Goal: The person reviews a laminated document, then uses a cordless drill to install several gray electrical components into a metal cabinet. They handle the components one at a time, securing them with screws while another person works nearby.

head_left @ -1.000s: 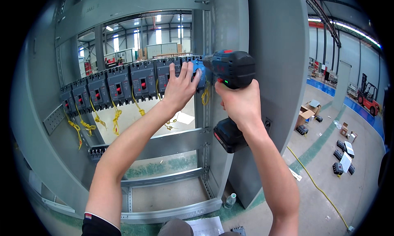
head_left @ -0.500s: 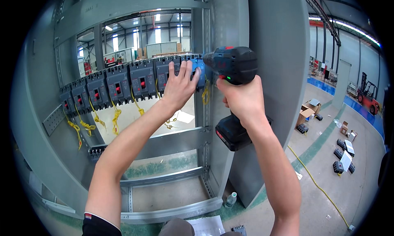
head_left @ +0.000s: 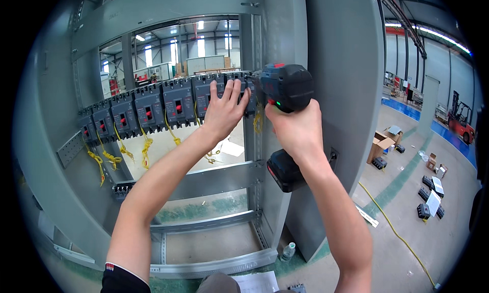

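My right hand (head_left: 298, 127) grips a cordless drill (head_left: 286, 86) by its handle, a finger at the red trigger. The drill's nose points left at the upper part of the rightmost circuit breaker (head_left: 250, 102); the bit's tip is hard to make out. My left hand (head_left: 225, 109) lies with fingers spread over the fronts of the last breakers at the right end of the row. Several dark grey circuit breakers (head_left: 178, 107) with red toggles stand side by side in the cabinet frame. Yellow wires (head_left: 146, 150) dangle from them in bundles.
Grey cabinet walls (head_left: 338, 89) rise close by on the right. Metal crossbars (head_left: 209, 178) run below the breakers. A plastic bottle (head_left: 288, 251) stands at the cabinet's foot. On the floor at right lie a yellow cable (head_left: 392, 227), a cardboard box (head_left: 378, 146) and loose breakers (head_left: 423, 210). A red forklift (head_left: 461, 122) stands farther off.
The blue light on the rightmost breaker is gone. The drill sits slightly lower and more to the left in view. My left hand stays on the breakers; the whole view has shifted a little.
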### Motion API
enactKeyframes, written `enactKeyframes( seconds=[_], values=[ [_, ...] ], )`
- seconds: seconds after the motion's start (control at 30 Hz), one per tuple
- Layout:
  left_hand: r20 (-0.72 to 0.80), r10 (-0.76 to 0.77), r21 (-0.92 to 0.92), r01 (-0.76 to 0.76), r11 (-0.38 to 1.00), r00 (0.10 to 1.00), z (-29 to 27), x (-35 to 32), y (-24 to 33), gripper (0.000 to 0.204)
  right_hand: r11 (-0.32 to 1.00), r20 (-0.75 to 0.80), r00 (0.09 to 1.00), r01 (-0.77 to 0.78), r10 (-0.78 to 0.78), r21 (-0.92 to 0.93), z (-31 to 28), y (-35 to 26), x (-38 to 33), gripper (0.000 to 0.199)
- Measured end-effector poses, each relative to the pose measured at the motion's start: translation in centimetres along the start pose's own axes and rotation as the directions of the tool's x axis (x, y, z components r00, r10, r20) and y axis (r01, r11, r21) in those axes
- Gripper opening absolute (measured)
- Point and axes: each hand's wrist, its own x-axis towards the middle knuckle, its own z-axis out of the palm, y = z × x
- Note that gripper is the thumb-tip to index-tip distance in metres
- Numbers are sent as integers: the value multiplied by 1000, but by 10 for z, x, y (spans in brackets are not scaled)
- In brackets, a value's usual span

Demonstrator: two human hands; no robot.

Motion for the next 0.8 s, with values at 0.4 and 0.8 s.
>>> enactKeyframes(
  seconds=[0.4,0.8],
  values=[
    [-29,-9,17,9,1000,1000,-1,3,0,52,1000,-28,1000,5,-6,-27,-1,1,7,19],
    [-22,-17,25,17,1000,1000,-1,1,-1,54,999,4,1000,-30,30,-39,-3,-1,10,19]
  ],
)
